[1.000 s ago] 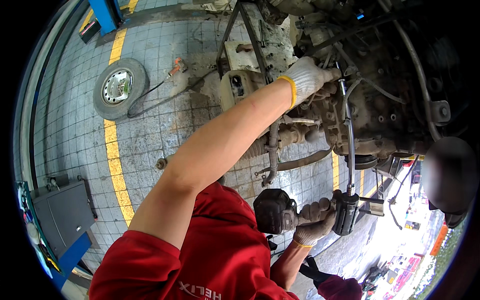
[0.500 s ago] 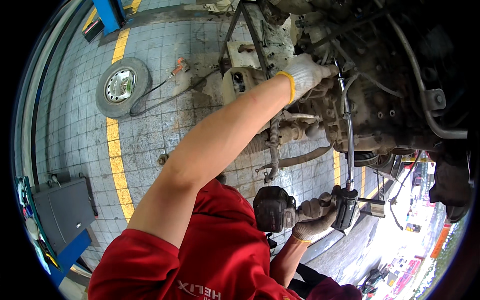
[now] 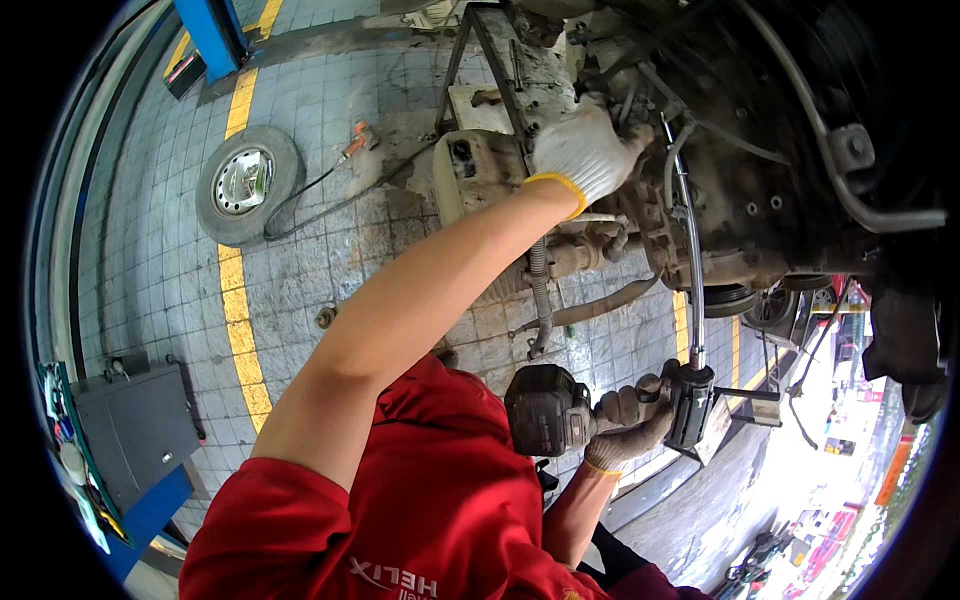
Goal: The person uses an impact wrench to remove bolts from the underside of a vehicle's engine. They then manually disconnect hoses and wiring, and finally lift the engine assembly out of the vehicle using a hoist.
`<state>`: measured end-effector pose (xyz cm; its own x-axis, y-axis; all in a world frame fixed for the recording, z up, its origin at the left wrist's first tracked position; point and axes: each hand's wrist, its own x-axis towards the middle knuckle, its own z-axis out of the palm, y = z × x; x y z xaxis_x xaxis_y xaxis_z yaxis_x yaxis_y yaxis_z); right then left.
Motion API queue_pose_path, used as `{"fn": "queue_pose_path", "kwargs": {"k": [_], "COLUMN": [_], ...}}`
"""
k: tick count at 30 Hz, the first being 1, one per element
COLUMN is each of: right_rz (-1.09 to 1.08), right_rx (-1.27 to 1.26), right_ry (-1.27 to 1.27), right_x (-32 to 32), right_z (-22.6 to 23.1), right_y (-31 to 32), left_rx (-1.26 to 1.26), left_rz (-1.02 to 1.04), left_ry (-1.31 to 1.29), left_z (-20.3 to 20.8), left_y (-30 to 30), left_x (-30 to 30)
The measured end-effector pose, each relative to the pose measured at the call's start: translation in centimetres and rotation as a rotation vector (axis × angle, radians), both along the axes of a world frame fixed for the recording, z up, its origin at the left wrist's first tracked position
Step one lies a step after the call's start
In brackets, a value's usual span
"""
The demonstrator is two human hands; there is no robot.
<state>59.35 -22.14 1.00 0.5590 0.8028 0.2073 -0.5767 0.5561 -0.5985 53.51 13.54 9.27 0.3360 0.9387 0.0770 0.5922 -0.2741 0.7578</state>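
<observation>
My right hand (image 3: 632,420), in a grey-brown glove, grips the handle of a black cordless impact wrench (image 3: 692,405). Its large battery (image 3: 545,410) points toward my body. A long chrome extension bar (image 3: 693,240) runs from the wrench up to the dirty engine (image 3: 740,230), its far tip beside grey hoses. To the left of that tip is my left hand (image 3: 582,155), in a white knit glove with a yellow cuff. Its visible fingers are apart near the engine parts, with nothing seen in them; some fingertips are hidden.
A bent metal pipe (image 3: 810,110) crosses the right side. Below the engine hang a ribbed hose (image 3: 540,290) and pulleys (image 3: 728,301). On the tiled floor lie a wheel (image 3: 250,185) and an orange air tool (image 3: 358,140) with its hose. A grey cabinet (image 3: 135,420) stands at left.
My left hand has drawn back left from the extension bar's tip, and its fingers have spread. The wrench stays in my right hand, almost unmoved. The view has shifted slightly.
</observation>
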Motion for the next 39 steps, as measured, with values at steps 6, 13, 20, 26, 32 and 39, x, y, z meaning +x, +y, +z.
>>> {"fn": "queue_pose_path", "kwargs": {"k": [6, 13, 20, 26, 32, 39], "right_rz": [-0.032, -0.144, -0.159, -0.171, -0.300, -0.210], "right_rx": [0.033, -0.063, -0.128, -0.113, -0.168, -0.176], "right_ry": [0.015, 0.088, 0.105, 0.021, 0.133, 0.134], "right_x": [0.5, 1.7, 3.0, 3.7, 3.2, 4.6], "right_z": [-0.1, -1.7, -3.8, -5.4, -5.4, -6.9], "right_y": [-0.3, -2.7, -4.5, -5.7, -5.9, -7.3], "left_rx": [0.908, 1.247, 1.063, 1.227, 1.069, 0.518], "left_rz": [0.254, 0.200, 0.211, 0.183, 0.103, -0.015], "left_ry": [0.051, 0.051, 0.245, 0.412, 0.514, 0.182], "left_z": [-1.6, -2.2, -3.4, -4.3, -4.6, -3.8], "left_y": [-1.8, 2.4, 6.3, 8.9, 11.6, 7.5], "left_x": [-1.2, 2.5, 2.9, 2.8, 1.9, -2.5]}}
